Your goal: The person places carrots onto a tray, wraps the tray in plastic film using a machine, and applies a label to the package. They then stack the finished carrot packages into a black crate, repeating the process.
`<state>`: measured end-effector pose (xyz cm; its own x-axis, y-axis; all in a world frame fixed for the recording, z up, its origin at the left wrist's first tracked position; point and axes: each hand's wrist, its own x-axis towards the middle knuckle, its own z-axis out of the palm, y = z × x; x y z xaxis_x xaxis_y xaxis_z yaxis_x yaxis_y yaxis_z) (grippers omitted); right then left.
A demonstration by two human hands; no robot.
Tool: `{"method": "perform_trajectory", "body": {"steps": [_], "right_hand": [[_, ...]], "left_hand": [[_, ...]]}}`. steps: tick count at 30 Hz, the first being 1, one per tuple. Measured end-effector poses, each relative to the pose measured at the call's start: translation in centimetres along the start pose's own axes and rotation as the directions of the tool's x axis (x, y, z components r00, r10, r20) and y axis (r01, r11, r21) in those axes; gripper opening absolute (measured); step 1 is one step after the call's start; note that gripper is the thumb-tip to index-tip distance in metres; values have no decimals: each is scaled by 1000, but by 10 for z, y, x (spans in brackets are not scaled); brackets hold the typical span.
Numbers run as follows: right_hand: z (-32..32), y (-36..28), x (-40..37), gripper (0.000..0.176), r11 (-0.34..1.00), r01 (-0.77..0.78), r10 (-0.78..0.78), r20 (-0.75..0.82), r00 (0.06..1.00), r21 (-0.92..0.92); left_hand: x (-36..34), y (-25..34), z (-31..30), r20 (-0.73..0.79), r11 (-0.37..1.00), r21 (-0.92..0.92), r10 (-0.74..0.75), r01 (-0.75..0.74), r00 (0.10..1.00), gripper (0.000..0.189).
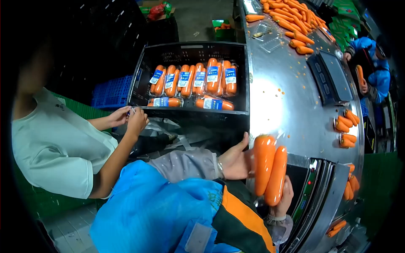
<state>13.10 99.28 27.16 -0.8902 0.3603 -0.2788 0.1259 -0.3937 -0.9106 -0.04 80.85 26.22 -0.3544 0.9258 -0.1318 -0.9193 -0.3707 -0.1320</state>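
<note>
A clear-wrapped pack of carrots (265, 166), two large carrots side by side, is tilted in front of my body. My left hand (235, 161) is at its left side, thumb raised and the other fingers hidden behind the pack. Around the lower right end, my right hand (285, 197) grips it from beneath. No label shows on this side of the wrap. Beyond my left hand stands a black crate (192, 110) holding several labelled carrot packs (184, 81), most of them upright in a row and two lying across the front.
A steel table (270, 76) carries loose carrots (291, 19), a scale (329, 78) and unlabelled packs (346, 120). A wrapping machine (310, 185) adjoins it near my right hand. At left, a person (63, 139) handles something small; another (377, 67) holds a carrot across the table.
</note>
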Motion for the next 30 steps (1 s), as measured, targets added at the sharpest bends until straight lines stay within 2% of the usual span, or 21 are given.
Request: {"method": "perform_trajectory", "body": {"steps": [2, 3, 4, 5, 6, 7, 8, 9, 10, 11, 12, 13, 15, 17, 18, 21, 22, 23, 24, 27, 30], "right_hand": [[43, -3, 36, 32, 999, 42, -42, -27, 999, 2], [68, -2, 54, 34, 996, 79, -81, -61, 995, -40], [90, -3, 71, 35, 985, 88, -86, 22, 996, -145], [106, -4, 86, 37, 970, 92, -53, 171, 984, -225], [125, -5, 96, 38, 955, 135, -54, 295, 954, -263], [141, -7, 103, 39, 939, 179, -47, 407, 912, -294], [148, -6, 114, 41, 900, 230, -38, 460, 887, -370], [152, -6, 122, 42, 852, 277, -16, 507, 862, -444], [145, 0, 134, 40, 851, 232, 76, 547, 834, -472], [142, -1, 140, 38, 883, 114, 131, 472, 872, -455], [139, -1, 143, 37, 906, -3, 188, 394, 900, -424], [135, 0, 145, 35, 917, -120, 250, 314, 916, -380], [124, -1, 151, 27, 907, -171, 274, 231, 933, -385], [115, -2, 156, 21, 889, -218, 301, 154, 941, -402], [112, -2, 160, 20, 880, -238, 318, 138, 938, -412], [110, 2, 170, 16, 856, -293, 370, 109, 922, -425], [112, 2, 173, 15, 853, -304, 380, 105, 919, -424], [111, -1, 176, 15, 851, -313, 381, 87, 920, -422], [108, -6, 180, 15, 820, -293, 377, 79, 923, -491], [88, -32, 198, 16, 791, -153, 248, 82, 965, -593], [39, -79, 231, 24, 788, -42, 7, -60, 998, -614]], "left_hand": [[14, 15, -7, -49, 902, 326, 316, -284, 947, 69], [21, 23, 4, -90, 787, 471, 492, -398, 866, 64], [32, 44, 12, -96, 545, 710, 703, -446, 705, 57], [39, 76, 7, -190, 593, 677, 713, -436, 675, 50], [35, 115, -8, -277, 712, 575, 632, -402, 723, 41], [26, 153, -15, -261, 778, 501, 554, -380, 791, 41], [24, 191, -31, -251, 710, 542, 648, -450, 720, 44], [9, 221, -28, -277, 627, 627, 734, -462, 620, 46], [-5, 252, -25, -320, 575, 691, 787, -438, 528, 50], [-22, 305, -69, -395, 417, 907, 890, -55, 230, 52], [-33, 329, -70, -71, 82, 992, 992, -93, 108, 51], [-44, 376, -117, 78, -77, 997, 997, 24, -30, 47], [-63, 390, -93, -47, 51, 979, 999, 195, -27, 48], [-66, 432, -143, -39, 48, 971, 998, 235, -44, 50], [-61, 445, -160, -97, 90, 975, 995, 202, 26, 58], [-24, 487, -246, -28, -12, 926, 995, 378, 99, 71], [-9, 484, -270, -51, 44, 798, 999, 601, -4, 81], [-1, 469, -241, -216, 157, 768, 976, 621, 20, 76], [3, 467, -236, -221, 124, 710, 974, 693, 52, 74], [11, 470, -209, -8, -118, 642, 987, 757, 161, 69], [42, 430, -136, 331, -359, 650, 927, 670, 176, 64]]}}
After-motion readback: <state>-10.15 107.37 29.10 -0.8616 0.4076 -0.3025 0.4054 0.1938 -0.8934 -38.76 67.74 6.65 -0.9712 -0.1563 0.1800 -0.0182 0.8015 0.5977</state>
